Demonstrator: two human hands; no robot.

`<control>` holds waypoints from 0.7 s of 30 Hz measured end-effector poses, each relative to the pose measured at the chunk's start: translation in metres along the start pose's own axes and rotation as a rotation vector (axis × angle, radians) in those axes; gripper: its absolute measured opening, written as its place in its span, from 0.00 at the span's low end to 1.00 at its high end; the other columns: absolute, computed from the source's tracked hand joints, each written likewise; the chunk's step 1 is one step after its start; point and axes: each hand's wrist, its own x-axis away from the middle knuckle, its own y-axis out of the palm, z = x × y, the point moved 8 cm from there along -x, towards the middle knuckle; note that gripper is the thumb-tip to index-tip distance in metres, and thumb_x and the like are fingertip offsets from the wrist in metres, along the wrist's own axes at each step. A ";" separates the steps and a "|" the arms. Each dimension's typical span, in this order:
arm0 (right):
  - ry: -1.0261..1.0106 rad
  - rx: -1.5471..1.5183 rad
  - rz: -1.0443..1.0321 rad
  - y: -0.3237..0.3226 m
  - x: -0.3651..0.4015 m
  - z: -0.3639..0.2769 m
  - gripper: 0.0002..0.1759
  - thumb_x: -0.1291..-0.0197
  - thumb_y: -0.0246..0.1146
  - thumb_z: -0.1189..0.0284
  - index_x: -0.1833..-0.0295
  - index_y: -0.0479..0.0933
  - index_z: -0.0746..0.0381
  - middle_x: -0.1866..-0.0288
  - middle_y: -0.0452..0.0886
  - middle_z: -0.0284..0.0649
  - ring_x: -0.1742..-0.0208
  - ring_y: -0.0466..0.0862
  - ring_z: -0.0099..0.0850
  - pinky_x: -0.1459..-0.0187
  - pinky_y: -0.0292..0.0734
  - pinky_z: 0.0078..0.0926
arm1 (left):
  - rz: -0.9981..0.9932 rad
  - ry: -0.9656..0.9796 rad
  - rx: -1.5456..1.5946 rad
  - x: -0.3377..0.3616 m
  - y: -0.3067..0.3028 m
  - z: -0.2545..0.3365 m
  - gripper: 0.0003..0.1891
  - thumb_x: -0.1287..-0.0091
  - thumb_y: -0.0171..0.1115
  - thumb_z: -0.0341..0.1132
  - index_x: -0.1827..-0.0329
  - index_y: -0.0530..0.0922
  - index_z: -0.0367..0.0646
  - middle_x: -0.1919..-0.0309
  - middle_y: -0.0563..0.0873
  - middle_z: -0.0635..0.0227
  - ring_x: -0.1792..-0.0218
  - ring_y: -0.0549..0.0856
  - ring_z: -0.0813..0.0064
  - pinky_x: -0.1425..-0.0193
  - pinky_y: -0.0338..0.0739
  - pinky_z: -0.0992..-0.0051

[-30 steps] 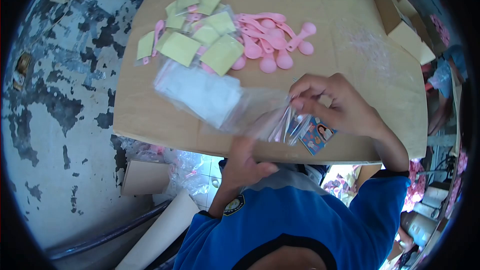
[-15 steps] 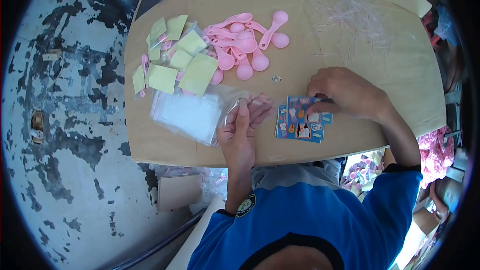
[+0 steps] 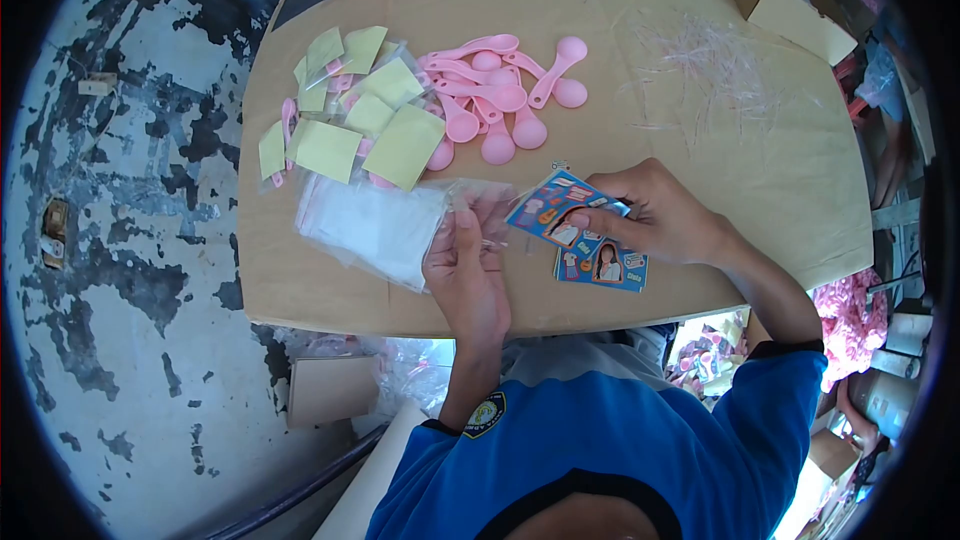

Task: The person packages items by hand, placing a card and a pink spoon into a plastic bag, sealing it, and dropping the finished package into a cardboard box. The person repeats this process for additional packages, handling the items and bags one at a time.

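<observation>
My left hand point(image 3: 470, 265) is closed on a clear plastic bag point(image 3: 485, 202), thumb on top, beside a stack of plastic bags point(image 3: 370, 225) with white showing through. Between the thumb and fingers of my right hand point(image 3: 655, 212) is a blue printed card point(image 3: 555, 208), tilted up, its left corner right at the bag's edge. Below it on the table lies a pile of similar blue cards point(image 3: 605, 268), partly covered by the held card. A tiny printed piece point(image 3: 560, 165) lies just past the held card.
Pink spoons point(image 3: 500, 97) are heaped beyond my hands on the brown-covered table point(image 3: 700, 290). Left of them lie bagged spoons with pale yellow cards point(image 3: 402, 147). Thin clear strips point(image 3: 710, 60) are scattered at the far right, near an open cardboard box point(image 3: 800, 15).
My right hand has lifted a card off the pile and brought it left, up to the plastic bag in my left hand. The view has shifted slightly.
</observation>
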 end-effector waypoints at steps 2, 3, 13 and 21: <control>0.106 -0.011 -0.028 0.004 0.000 0.000 0.11 0.33 0.62 0.69 0.53 0.81 0.66 0.73 0.83 0.43 0.76 0.80 0.24 0.70 0.76 0.24 | -0.009 -0.016 -0.060 0.001 0.003 -0.004 0.16 0.24 0.52 0.36 0.42 0.73 0.32 0.47 0.82 0.49 0.45 0.83 0.63 0.38 0.78 0.64; 0.158 -0.017 -0.040 0.005 0.001 0.001 0.11 0.34 0.62 0.70 0.53 0.81 0.66 0.72 0.83 0.43 0.75 0.81 0.24 0.69 0.77 0.23 | -0.024 -0.015 -0.056 0.002 0.006 -0.004 0.16 0.24 0.52 0.35 0.42 0.73 0.31 0.46 0.82 0.48 0.45 0.83 0.63 0.38 0.78 0.65; 0.097 -0.124 -0.074 0.009 0.003 0.009 0.11 0.35 0.63 0.72 0.51 0.81 0.68 0.68 0.86 0.38 0.72 0.81 0.20 0.67 0.79 0.22 | -0.152 -0.024 -0.232 0.009 0.015 -0.011 0.16 0.27 0.58 0.31 0.40 0.74 0.30 0.50 0.85 0.54 0.49 0.82 0.78 0.42 0.75 0.79; 0.015 -0.329 -0.038 0.015 0.001 0.012 0.11 0.32 0.62 0.73 0.49 0.81 0.68 0.71 0.81 0.30 0.69 0.77 0.11 0.66 0.76 0.15 | -0.451 -0.034 -0.304 0.021 0.056 -0.013 0.25 0.27 0.54 0.31 0.29 0.62 0.35 0.32 0.71 0.48 0.31 0.71 0.67 0.30 0.67 0.68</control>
